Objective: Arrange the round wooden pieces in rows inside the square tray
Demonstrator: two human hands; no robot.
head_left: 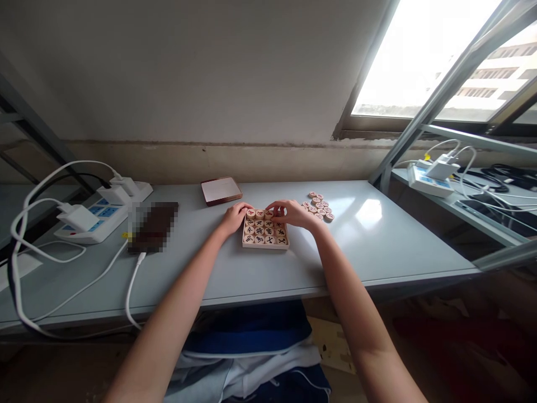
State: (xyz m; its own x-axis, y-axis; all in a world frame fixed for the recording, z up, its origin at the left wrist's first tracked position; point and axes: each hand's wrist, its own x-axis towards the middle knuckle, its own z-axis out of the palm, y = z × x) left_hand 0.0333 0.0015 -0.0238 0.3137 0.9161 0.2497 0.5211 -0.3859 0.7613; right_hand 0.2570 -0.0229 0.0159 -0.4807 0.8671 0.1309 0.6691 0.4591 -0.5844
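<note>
loose pieces (320, 209) sat just right of the nearer right hand (293, 212), curled over the box (265, 246), left hand (234, 219) bent at its edge, couldn't tell either grip tbh

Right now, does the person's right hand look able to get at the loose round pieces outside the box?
Likely yes: the loose round pieces lie on the desk close beside the right hand, with nothing visible blocking them, though its fingers are at the box.
</note>
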